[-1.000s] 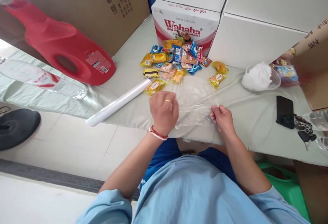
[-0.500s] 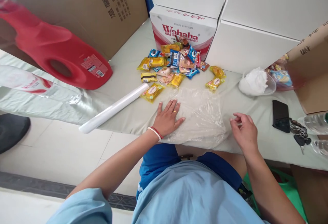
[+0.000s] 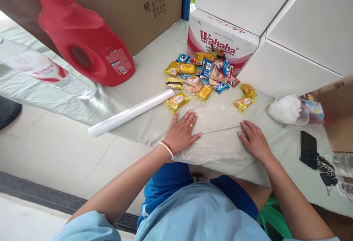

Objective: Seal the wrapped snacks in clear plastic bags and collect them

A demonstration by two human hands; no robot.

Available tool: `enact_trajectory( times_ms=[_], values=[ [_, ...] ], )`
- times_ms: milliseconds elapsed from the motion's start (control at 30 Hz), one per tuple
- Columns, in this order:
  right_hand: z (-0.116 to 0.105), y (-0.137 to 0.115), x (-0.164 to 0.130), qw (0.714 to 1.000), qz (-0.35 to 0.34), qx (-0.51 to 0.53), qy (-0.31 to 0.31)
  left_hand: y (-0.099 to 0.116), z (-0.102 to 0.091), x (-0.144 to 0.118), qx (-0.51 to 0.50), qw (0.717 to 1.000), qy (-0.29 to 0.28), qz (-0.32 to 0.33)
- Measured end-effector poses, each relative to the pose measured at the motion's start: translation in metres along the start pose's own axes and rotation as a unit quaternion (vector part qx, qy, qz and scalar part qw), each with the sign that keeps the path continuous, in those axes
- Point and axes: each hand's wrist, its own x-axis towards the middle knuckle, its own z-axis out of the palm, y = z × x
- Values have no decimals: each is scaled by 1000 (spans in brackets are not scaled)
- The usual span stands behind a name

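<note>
Our left hand [image 3: 180,132] and right hand [image 3: 255,140], palms down and fingers extended, rest on the film [image 3: 217,143], at six o'clock from the snacks [image 3: 204,70]. Dragging unevenly, we might crease or tear it.

head-worn cam | facing forward and down | close above table [image 3: 151,68] (wearer's own shirt [image 3: 198,215] at bottom)

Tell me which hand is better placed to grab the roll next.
Left hand, probably: spread flat on the plastic, it is nearer the roll; the right hand is at the plastic's opposite side.
</note>
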Motion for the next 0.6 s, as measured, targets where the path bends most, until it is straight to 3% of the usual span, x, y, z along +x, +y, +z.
enact_trajectory(
  times_ms=[67, 133, 300, 433, 500, 600],
  values=[
    [-11, 6, 14, 1000, 16, 4, 27, 0, 1, 0, -6, 1000, 4, 0],
    [-21, -2, 46, 998, 13, 13, 53, 0, 1, 0, -10, 1000, 0, 2],
    [-28, -56, 180, 995, -88, 9, 56, -1, 1, 0, -11, 1000, -13, 2],
    [-17, -86, 271, 993, -87, -26, 74, -1, -1, 0, -7, 1000, -22, -4],
    [-12, -87, 293, 995, -58, -26, 82, 0, -1, 0, -5, 1000, -28, -6],
    [-18, -74, 293, 992, -31, 41, 111, -1, 0, 0, -5, 1000, -29, -4]
  ],
)
